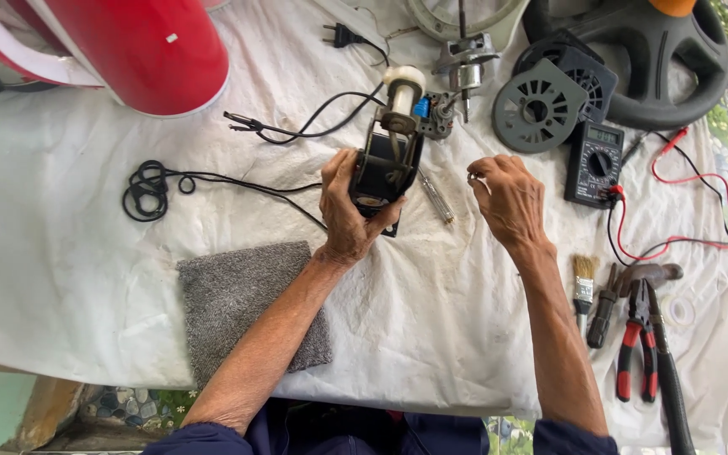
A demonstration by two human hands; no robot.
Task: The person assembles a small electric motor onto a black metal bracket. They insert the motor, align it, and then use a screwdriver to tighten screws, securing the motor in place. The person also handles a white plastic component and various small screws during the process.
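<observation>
Grip of the left hand (349, 211) was wrapped around a black fan motor housing (385, 164), raised above the desk (86, 253). Right hand (507, 200), just beside it, pinched a small metal part (471, 177); a screwdriver (436, 198) lay between them.

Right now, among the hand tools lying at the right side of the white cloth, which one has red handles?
The red-handled pliers. The small flat paintbrush beside them has a pale bristle head, and the dark-handled tool between them shows no red.

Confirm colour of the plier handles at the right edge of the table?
Red with black, on the pliers beside the paintbrush. Head view, lower right.
</observation>
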